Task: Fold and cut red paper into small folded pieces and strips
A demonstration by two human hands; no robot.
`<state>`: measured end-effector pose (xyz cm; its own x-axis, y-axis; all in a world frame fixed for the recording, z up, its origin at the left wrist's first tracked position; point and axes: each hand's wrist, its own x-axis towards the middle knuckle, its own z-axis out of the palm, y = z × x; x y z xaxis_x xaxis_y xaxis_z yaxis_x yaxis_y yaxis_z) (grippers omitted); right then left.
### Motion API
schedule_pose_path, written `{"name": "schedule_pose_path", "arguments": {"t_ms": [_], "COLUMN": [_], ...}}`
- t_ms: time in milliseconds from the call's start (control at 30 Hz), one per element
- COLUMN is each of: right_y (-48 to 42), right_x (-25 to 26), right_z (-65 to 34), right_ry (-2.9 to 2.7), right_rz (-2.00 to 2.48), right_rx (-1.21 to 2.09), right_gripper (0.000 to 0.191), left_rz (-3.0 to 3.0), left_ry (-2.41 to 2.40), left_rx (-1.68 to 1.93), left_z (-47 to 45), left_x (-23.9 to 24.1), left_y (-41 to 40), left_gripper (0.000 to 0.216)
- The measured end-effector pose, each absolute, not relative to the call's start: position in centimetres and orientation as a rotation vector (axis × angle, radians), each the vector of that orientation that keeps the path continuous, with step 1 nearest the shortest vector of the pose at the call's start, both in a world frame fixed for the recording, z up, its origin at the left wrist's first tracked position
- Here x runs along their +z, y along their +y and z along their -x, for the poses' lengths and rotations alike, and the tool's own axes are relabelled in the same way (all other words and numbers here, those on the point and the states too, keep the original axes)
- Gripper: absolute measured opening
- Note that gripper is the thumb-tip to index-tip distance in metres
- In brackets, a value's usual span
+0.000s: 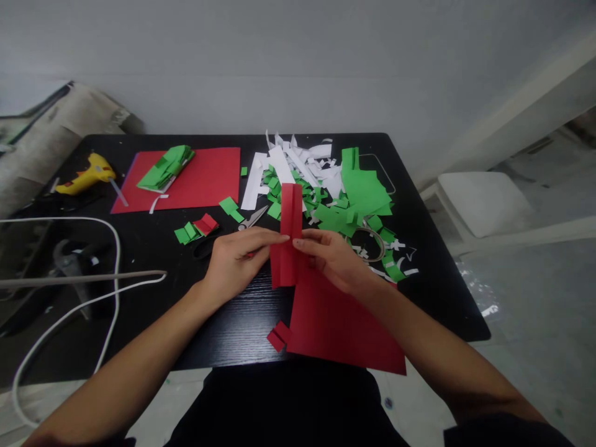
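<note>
Both hands hold a folded red paper strip [289, 233] upright over the black table [139, 248]. My left hand [237, 257] pinches its left side, fingers pressed together on the fold. My right hand [333, 254] pinches its right side. Under my right forearm lies a larger red sheet [335, 323], reaching past the table's near edge. Small red offcuts [278, 335] lie beside that sheet.
Scissors [246, 221] lie just beyond my left hand. A heap of green and white paper scraps [326, 186] and a tape roll [375, 242] sit at the right. At the far left are a red sheet [200, 180] bearing green pieces, a yellow glue gun [86, 174] and a white cable [112, 248].
</note>
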<state>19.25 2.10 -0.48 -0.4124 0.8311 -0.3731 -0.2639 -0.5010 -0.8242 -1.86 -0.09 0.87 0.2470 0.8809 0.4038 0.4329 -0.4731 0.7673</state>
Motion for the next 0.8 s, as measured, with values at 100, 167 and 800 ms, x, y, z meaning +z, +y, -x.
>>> {"name": "schedule_pose_path", "arguments": {"t_ms": [100,167,800], "right_y": [1.9,1.7,1.3], "right_x": [-0.7,-0.8,-0.1], "right_z": [-19.2,-19.2,-19.0], "right_ry": [-0.912,-0.928,-1.111], "right_rz": [1.063,1.061,1.046], "right_rx": [1.904,1.845,1.679], "right_gripper": [0.037,0.035,0.028], "left_rz": [-1.904,-1.717,-1.488], "left_ry": [1.225,1.246,1.258], "left_rx": [1.126,1.137,0.952], "left_z": [1.6,1.5,1.3], "left_x": [0.9,0.9,1.1], "left_y": [-0.1,0.0,0.5], "left_gripper": [0.026,0.024,0.035]}}
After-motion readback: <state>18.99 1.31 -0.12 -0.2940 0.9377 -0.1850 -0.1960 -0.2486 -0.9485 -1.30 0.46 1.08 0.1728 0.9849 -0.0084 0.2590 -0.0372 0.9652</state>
